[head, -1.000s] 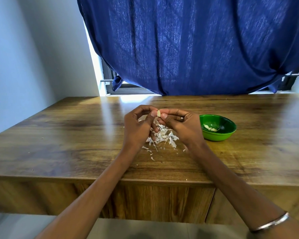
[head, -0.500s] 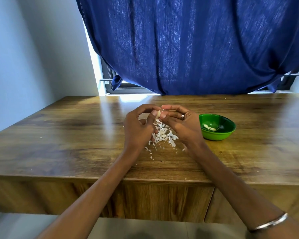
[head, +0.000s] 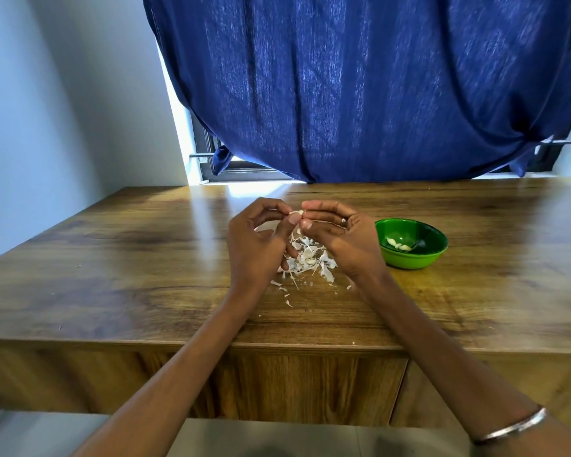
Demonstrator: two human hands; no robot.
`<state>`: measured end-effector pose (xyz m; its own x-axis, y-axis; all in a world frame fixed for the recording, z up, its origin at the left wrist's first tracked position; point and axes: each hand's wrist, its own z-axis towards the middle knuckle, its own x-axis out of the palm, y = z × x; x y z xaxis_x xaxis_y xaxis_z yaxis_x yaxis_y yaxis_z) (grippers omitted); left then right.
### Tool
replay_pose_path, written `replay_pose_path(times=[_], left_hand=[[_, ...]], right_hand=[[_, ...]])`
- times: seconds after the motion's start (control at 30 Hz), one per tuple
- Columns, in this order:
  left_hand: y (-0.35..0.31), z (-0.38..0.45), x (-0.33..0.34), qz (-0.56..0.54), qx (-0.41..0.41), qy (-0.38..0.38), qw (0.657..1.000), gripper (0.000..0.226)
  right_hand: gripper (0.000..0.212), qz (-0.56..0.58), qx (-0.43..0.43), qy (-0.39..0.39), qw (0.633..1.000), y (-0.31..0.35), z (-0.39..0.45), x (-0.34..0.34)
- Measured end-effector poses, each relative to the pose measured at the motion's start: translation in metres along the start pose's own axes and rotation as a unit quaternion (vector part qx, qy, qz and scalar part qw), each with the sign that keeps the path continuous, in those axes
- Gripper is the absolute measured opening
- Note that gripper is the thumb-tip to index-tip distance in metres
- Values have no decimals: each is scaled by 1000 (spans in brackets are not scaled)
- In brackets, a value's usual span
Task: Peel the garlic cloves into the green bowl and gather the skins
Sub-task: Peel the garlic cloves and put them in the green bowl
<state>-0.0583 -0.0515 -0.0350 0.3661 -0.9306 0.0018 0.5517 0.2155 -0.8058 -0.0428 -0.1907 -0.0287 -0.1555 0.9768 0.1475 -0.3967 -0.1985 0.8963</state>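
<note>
Two hands work one garlic clove (head: 296,213), held up above the table (head: 112,258), over the skins (head: 307,258). Left hand (head: 256,245) pinches the clove's left end between thumb and forefinger, other fingers curled loosely. Right hand (head: 340,235) pinches the right end the same way, ring on one finger. Both hands closed narrow on the clove, thumbnails close together at its underside.

Clove's long axis runs roughly left-right, about level; which end is the tip, cannot tell, too small. Whether skin is still on it, unclear.

Handling guess: clove is light, firm, small, a bit slick once bare, so it could pop out of a fingertip pinch. Best hold is at the two ends, nails working the papery skin along the length. Skins are featherlight, brittle and scatter easily; gather by sweeping with a flat hand rather than picking.

Green bowl (head: 411,255) sits on the table just right of the right hand, a few peeled cloves (head: 399,244) inside. Loose flakes trail toward the near table edge. Blue curtain (head: 360,87) hangs behind.
</note>
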Motion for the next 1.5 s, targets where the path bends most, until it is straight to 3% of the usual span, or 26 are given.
replay_pose_path(times=[0.63, 0.83, 1.03, 1.4, 1.5], left_hand=[[3, 0, -1, 8, 9, 102, 995, 11], [3, -1, -2, 48, -12, 92, 995, 9], [4, 0, -3, 83, 19, 95, 992, 13], [14, 3, 1, 113, 87, 74, 987, 25], [15, 4, 3, 117, 116, 64, 984, 24]], right_hand=[[9, -47, -29, 18, 998, 0, -3, -3], [13, -94, -47, 22, 994, 1, -4, -3], [18, -142, -72, 21, 987, -5, -2, -4], [7, -76, -29, 18, 997, -10, 2, -1], [19, -66, -31, 27, 997, -9, 2, -1]])
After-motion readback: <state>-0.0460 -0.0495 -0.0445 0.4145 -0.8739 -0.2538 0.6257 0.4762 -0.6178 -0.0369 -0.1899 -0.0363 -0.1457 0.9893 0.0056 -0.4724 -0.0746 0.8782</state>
